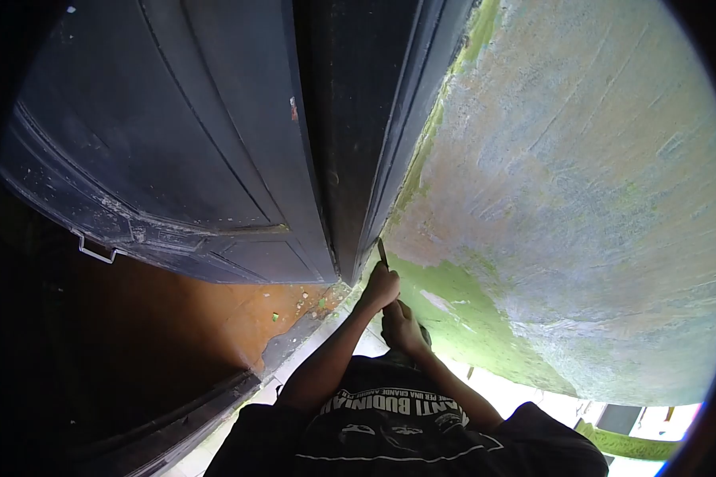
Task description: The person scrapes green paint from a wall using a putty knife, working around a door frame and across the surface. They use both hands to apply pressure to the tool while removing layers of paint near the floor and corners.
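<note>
I record the step in hand, in my judgement, as scraping green paint (453, 296) from the wall (565, 175). The scraper (382, 252) stands at the wall's left edge, low down, where the wall meets the door frame (358, 111). Its tip points into that joint; I cannot confirm contact. Most of the wall's visible face is patchy and pale, while solid green covers its lower part and a thin strip of green runs up the left edge.

I assess that the next move calls for a flat, controlled stroke along that edge, with the tip clear of the frame.

Hands: the left hand (382, 285) is forward, clenched around the scraper just behind the blade, with no visible gap in the grip. The right hand (403, 327) is directly behind it, nearer the shirt (402, 405), its fingers curled in. I cannot tell whether it grips the same handle; the fingers hide what is inside.

Surroundings: the dark door (215, 111) is to the left of the frame. Flakes (275, 316) lie on the orange floor (215, 326), near the door's lower right corner.
</note>
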A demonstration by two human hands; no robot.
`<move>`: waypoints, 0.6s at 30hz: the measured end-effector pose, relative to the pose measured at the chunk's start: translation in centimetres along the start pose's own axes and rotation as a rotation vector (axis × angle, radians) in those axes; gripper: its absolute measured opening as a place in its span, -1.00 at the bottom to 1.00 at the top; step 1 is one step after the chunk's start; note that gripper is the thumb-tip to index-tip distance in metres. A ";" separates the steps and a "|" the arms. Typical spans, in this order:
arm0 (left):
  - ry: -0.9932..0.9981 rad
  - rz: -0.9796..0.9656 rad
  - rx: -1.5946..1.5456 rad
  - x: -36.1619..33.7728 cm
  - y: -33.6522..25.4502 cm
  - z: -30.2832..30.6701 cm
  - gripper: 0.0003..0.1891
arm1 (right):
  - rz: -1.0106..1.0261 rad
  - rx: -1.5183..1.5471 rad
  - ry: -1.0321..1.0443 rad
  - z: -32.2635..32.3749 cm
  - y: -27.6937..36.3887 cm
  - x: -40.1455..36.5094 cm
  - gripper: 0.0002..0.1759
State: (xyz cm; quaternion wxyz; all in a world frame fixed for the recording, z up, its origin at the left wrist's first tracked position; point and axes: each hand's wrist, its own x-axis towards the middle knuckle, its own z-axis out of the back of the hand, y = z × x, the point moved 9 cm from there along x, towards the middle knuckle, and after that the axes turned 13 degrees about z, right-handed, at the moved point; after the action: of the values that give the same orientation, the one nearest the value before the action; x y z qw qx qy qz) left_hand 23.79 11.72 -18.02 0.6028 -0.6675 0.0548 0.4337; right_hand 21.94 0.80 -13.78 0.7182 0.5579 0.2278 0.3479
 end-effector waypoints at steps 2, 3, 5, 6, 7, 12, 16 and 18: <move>-0.069 -0.106 0.093 0.0 0.3 -0.2 -0.63 | 0.327 -0.279 0.043 0.3 4.6 -0.7 -0.78; -0.054 -0.089 0.088 0.5 0.6 -0.7 -0.63 | 0.332 -0.282 0.041 0.2 3.7 -0.5 -0.78; 0.059 0.062 -0.012 -1.3 -0.8 -0.3 -0.62 | -0.085 0.014 0.003 -1.0 -2.2 -0.6 -0.86; 0.029 0.043 0.020 -0.7 -0.7 0.4 -0.61 | 0.565 -0.485 -0.172 -1.1 3.2 -0.3 -0.87; -0.003 0.027 0.052 0.2 0.0 0.8 -0.61 | 0.563 -0.483 -0.167 -0.7 3.1 -0.3 -0.87; 0.075 -0.036 -0.061 -0.4 1.9 -3.9 -0.79 | -0.054 -0.062 -0.004 1.9 1.3 -2.1 -0.71; 0.310 0.279 -0.086 2.7 3.3 -1.9 -0.79 | -0.136 -0.100 0.043 -0.2 0.3 -0.1 -0.64; 0.215 -0.253 0.303 0.4 -0.1 -2.1 -0.80 | -0.123 -0.111 0.056 -0.5 0.5 -0.4 -0.63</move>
State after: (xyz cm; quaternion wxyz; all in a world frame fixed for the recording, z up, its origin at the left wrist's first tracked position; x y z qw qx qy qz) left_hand 25.15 10.13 -18.41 0.7364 -0.6134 0.0990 0.2678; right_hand 21.21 0.92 -13.46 0.7615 0.4920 0.2619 0.3308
